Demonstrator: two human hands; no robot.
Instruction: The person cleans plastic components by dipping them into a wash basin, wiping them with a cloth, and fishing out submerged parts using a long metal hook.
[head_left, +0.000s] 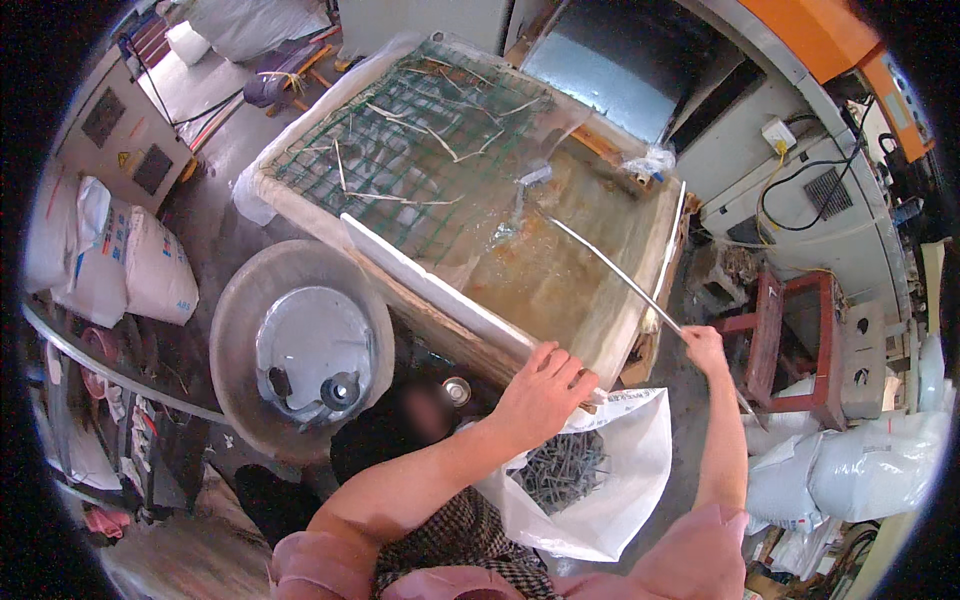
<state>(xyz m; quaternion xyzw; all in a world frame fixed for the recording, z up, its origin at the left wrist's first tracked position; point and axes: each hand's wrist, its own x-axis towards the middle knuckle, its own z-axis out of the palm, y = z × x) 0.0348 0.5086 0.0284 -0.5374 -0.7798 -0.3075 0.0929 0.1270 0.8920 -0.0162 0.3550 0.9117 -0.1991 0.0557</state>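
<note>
My right hand grips a thin metal rod, whose far end reaches into the murky water of a large tank. My left hand rests with bent fingers over the tank's near corner, beside the rim of a white woven sack. Many short dark grey strips fill the sack. Green mesh spans the tank's far left part, with pale strips lying on it. A light-coloured block-like piece shows at the water, near splashing. What lies under the surface is unclear.
A big round tub holding water and dark round parts stands left of the tank. Filled sacks lie farther left. At right are a red metal frame, plastic-wrapped bags and a grey machine with cables.
</note>
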